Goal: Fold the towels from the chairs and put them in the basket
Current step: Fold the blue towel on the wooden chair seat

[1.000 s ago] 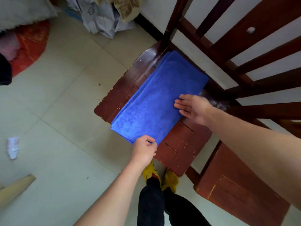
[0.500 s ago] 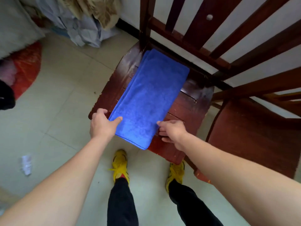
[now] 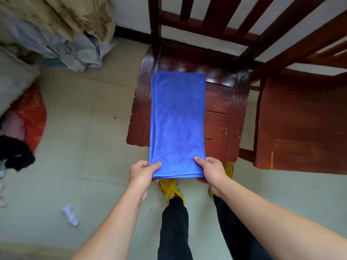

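At six o'clock of the chair seat, the left hand [image 3: 143, 172] and right hand [image 3: 211, 170] each pinch a near corner of the folded blue towel [image 3: 177, 121], thumbs on top. It lies lengthwise along the chair [image 3: 223, 117], its near end hanging past the seat's front edge. A second chair [image 3: 300, 126] stands at three o'clock.
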A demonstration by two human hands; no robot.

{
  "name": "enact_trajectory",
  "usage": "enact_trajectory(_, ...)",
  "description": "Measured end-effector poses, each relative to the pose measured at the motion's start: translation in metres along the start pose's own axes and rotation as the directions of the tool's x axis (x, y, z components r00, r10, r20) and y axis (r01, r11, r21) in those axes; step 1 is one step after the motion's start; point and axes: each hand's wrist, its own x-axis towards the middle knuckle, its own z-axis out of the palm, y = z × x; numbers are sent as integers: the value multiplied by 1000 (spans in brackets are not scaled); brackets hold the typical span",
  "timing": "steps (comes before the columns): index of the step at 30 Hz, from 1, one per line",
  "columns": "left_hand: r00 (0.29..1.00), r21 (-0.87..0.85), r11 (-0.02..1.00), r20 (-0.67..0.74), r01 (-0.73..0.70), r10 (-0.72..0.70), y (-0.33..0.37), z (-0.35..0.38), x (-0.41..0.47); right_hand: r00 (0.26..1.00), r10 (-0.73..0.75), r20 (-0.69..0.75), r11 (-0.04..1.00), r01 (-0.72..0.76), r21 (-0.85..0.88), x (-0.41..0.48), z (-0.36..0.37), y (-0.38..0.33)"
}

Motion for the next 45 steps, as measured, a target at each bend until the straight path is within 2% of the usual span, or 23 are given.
enact_trajectory(4,999,-128,992,-54,2,-9,5,-8,-30,988,-87,-132,995,92,32,-31,2,5)
enact_trajectory(7,998,-170,984,-26,-53,49,32,-7,-42,984,-121,-127,976,141,165,-44,-1,-19)
enact_trajectory(11,994,-292,956,93,-20,49,92,3,-38,999,-38,29,925,24,379,-39,-10,-73)
enact_trajectory(14,985,-402,915,170,46,25,140,14,-20,985,-16,169,837,-79,542,-18,-12,-116)
enact_trajectory(17,976,-434,897,216,78,19,183,30,8,972,-25,233,789,-124,602,15,-11,-154)
enact_trajectory(22,973,-425,903,228,70,32,221,50,50,958,-55,283,837,-110,536,62,-6,-195)
enact_trajectory(24,983,-419,907,178,32,48,224,54,60,959,-56,279,843,-104,528,72,-6,-204)
enact_trajectory(26,989,-327,939,59,-111,138,221,57,57,985,-99,139,871,19,491,72,-4,-204)
enact_trajectory(28,957,-140,947,-45,-290,287,218,67,54,973,-225,-53,885,227,405,69,5,-207)
enact_trajectory(30,929,-8,929,-17,-370,370,209,77,52,951,-302,-65,889,305,341,61,18,-204)
enact_trajectory(33,958,33,958,41,-285,284,200,83,60,978,-170,119,951,131,280,63,30,-197)
enact_trajectory(35,972,-1,973,20,-233,233,201,79,69,983,-97,158,963,52,265,73,26,-196)
enact_trajectory(41,956,128,948,54,-292,287,191,76,52,980,-170,105,956,138,258,70,15,-191)
enact_trajectory(43,978,141,970,94,-197,185,169,68,44,979,-137,153,971,103,214,64,7,-171)
enact_trajectory(45,994,96,990,64,-98,92,148,55,43,982,-74,174,988,49,143,63,-6,-146)
